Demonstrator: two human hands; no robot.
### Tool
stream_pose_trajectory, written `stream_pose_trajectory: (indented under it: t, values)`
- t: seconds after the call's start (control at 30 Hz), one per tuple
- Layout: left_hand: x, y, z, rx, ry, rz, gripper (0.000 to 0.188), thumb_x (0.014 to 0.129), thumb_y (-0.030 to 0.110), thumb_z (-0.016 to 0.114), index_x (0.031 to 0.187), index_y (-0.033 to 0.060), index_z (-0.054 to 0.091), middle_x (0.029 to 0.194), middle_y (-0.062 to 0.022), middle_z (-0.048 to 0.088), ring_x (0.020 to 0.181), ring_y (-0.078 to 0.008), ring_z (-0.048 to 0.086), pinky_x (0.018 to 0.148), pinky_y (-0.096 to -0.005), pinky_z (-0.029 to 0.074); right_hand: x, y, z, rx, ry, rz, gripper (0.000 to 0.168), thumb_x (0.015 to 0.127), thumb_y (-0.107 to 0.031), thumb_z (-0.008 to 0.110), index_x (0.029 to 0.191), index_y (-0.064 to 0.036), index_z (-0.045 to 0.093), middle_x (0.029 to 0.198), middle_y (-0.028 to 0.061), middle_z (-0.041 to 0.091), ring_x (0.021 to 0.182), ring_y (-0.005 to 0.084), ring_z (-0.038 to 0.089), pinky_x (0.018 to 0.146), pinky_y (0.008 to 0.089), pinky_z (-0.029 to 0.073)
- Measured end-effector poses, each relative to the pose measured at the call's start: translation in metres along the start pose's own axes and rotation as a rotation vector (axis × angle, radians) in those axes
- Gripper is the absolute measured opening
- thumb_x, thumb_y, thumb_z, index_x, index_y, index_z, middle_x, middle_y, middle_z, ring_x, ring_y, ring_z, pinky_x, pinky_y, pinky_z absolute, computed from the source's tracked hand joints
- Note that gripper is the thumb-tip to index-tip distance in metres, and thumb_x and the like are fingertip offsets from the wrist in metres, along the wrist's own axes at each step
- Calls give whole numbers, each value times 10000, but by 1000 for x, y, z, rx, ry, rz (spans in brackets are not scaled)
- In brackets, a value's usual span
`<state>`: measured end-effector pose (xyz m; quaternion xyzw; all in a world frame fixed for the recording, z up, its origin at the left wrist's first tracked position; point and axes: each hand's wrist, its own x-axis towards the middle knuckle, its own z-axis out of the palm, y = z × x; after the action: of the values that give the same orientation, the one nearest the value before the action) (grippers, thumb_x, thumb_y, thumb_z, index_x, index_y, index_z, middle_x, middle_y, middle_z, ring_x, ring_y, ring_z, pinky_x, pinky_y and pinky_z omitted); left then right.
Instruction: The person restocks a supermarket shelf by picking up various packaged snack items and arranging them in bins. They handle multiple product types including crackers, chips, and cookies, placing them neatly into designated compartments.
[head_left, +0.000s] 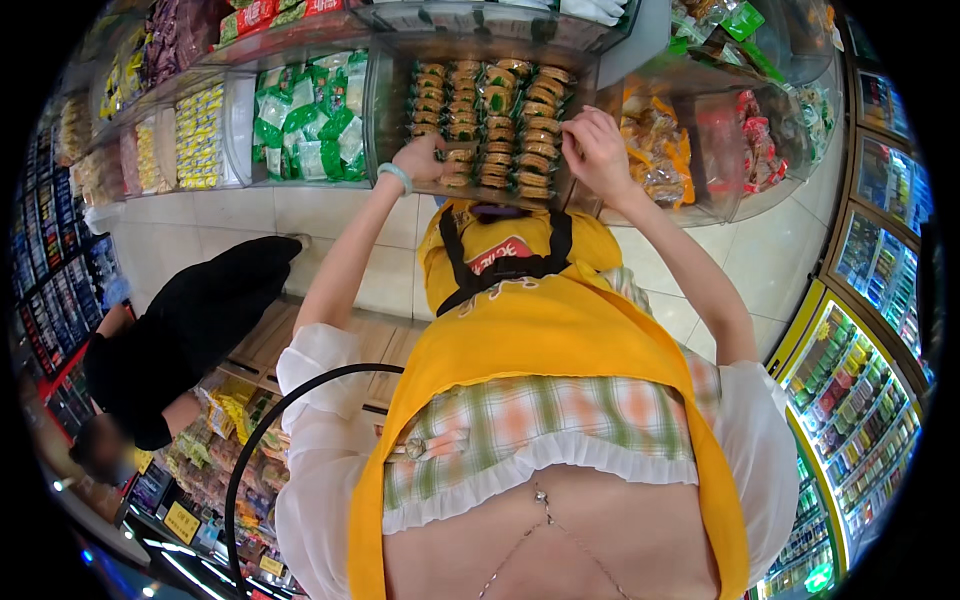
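In front of me a clear plastic bin (390, 90) holds round biscuits in wrappers (538, 135), stood on edge in several rows. My left hand (421, 159), with a pale bangle (396, 178) at its wrist, reaches over the near left part of the rows. Its fingertips are at the biscuits in the second row and look blurred, so a grip cannot be made out. At the right side of the bin is my right hand (598, 154), its fingers bent beside the rightmost row. I see nothing held in it.
Green-and-white packets (311, 120) fill the bin to the left; orange-wrapped snacks (654, 150) lie in the one to the right. More packets sit on the tier above. A person in black (180, 322) stands at the left. Lit display cabinets (855, 420) line the right side.
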<state>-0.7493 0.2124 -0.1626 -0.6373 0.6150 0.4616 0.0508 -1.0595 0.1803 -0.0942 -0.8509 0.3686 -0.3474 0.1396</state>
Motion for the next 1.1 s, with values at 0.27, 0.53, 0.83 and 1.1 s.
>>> stream_pose_trajectory:
  t: [0.27,0.53,0.83,1.1]
  values:
    - [0,-8,32,32,-66,-82,516,633,442,769,926,55,594,949,-139,641,898,-291,615,788,-377,476,-2,2,1,13,16,-15,146,711,20,647,830,-21,573,754,109,570,801,267,578,879,402,475]
    - [-2,-16,16,-47,-119,46,319,696,227,759,928,20,688,791,-107,666,711,-194,629,672,-320,501,-5,3,2,20,35,-8,169,701,45,652,842,-20,584,764,97,580,776,258,585,882,411,484]
    - [18,-25,-4,-826,152,23,231,876,122,657,1037,-43,646,814,-57,669,668,-81,579,573,-236,481,-5,3,2,10,35,-11,159,715,41,649,847,-20,586,762,93,579,778,256,587,875,407,486]
    - [41,-15,25,-192,165,-48,205,846,124,601,937,-33,696,846,-142,698,764,-232,658,725,-353,525,-6,2,1,4,19,4,150,714,23,648,841,-26,584,761,92,578,800,263,585,878,401,481]
